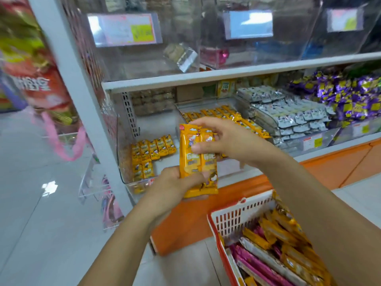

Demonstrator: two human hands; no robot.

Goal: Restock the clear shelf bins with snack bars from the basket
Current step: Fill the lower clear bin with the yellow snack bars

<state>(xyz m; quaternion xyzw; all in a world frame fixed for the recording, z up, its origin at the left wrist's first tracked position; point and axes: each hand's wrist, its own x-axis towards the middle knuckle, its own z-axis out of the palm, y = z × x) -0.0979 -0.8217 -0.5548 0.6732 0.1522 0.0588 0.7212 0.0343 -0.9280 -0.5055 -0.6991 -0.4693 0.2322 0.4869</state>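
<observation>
The white shelf unit (185, 78) fills the view beyond both hands, with an orange base (340, 168) below it and a pale tiled floor (31, 203) off to the left of the left hand. On its lower shelf, directly behind the hands, sits a clear shelf bin (127, 162) holding two short rows of yellow snack bars (153, 149), most of the bin floor bare. Further back, past the right hand, a second clear bin (243, 118) carries a long diagonal row of the same yellow bars. To the right of that hand lie stacks of silver-white packets (292, 114), then purple-wrapped sweets (346, 93). Clear bins with price tags (125, 29) stand on the upper shelf, above the hands.

Below the right forearm, a red-rimmed white basket (237, 217) holds yellow, pink and silver bars (278, 250) lying loosely together.

The left hand (175, 182) grips the lower end of a small stack of yellow bars (198, 162), thumb pressed across the front. The right hand (218, 137) curls over the upper end of the stack, fingers bent around the top and thumb on the front face. The stack is held upright between the two hands, in front of the near bin.
</observation>
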